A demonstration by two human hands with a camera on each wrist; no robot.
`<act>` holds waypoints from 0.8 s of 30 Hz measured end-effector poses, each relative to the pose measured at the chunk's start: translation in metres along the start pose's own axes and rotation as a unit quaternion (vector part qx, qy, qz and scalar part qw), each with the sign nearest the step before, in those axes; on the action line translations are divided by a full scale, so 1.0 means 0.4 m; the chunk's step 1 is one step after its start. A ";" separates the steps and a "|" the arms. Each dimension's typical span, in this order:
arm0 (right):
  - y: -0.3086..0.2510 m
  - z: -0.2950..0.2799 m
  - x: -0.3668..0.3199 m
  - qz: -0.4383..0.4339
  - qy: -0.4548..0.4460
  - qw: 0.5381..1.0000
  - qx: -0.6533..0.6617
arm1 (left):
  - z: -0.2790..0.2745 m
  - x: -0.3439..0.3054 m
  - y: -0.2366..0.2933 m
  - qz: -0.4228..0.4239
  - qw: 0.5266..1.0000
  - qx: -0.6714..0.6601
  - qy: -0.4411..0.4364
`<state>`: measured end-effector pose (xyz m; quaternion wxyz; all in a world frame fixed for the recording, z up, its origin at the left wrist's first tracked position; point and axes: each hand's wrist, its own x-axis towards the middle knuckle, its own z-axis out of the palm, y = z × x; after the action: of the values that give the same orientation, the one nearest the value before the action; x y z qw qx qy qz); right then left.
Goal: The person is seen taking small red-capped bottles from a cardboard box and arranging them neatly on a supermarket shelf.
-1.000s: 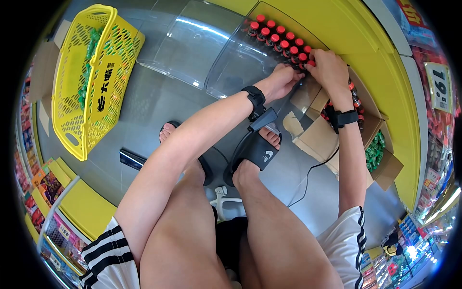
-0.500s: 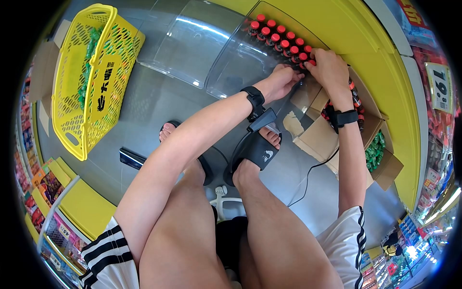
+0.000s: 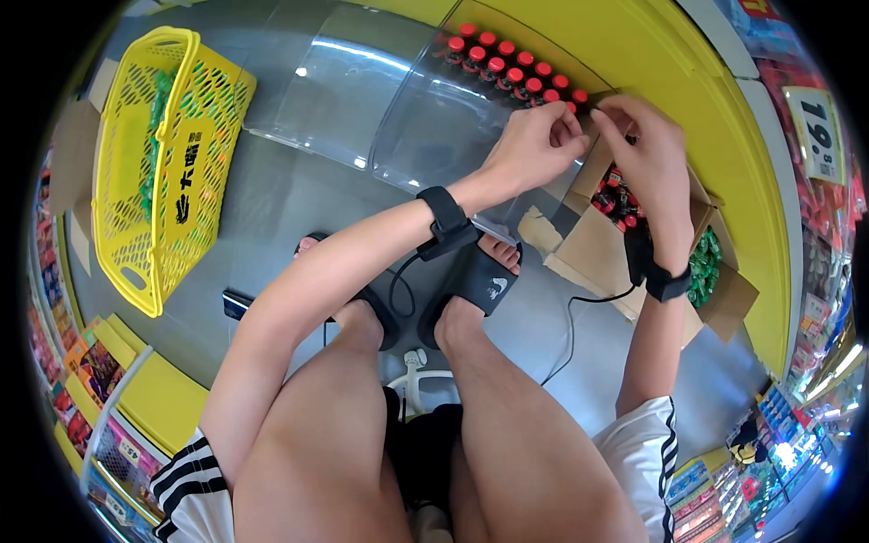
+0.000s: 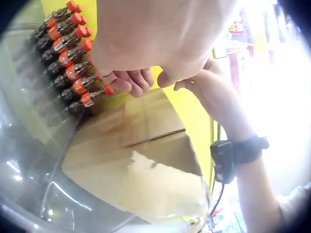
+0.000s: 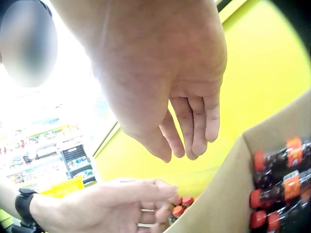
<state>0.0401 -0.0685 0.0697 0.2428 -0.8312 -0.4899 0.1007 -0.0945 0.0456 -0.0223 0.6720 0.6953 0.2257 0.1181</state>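
Small dark bottles with red caps stand in rows inside a clear plastic bin. My left hand hovers beside the nearest end of those rows, its fingers loosely bent around nothing. To its right, my right hand hangs above an opened cardboard box, thumb and fingers apart and empty. More red-capped bottles lie in that box. The right wrist view shows the palm above the box edge, with bottles lying on their sides within.
Green packets fill a second carton beside the box. A yellow basket with green packets stands at the left. A black cable trails over the floor near my sandals. Yellow shelving runs along the right.
Both hands have come away from the red-capped bottle at the end of the rows. The right hand has drawn back over the box, and the head view has shifted slightly.
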 end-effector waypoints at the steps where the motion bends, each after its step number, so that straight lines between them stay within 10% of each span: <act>1: 0.002 -0.022 -0.020 -0.014 0.018 1.000 -0.004 | 0.005 -0.005 0.019 0.029 0.999 0.024 0.008; 10: 0.119 -0.071 -0.165 0.052 -0.099 0.993 -0.038 | 0.108 0.025 0.063 0.356 0.895 0.243 -0.115; 24: 0.262 0.021 -0.161 0.127 -0.325 0.933 -0.085 | 0.180 0.087 0.041 0.364 0.727 0.538 -0.224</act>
<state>0.0848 -0.1636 0.0052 -0.0155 -0.8261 -0.4388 0.3532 -0.0282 -0.0014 -0.0157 0.1223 0.9753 -0.1760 0.0532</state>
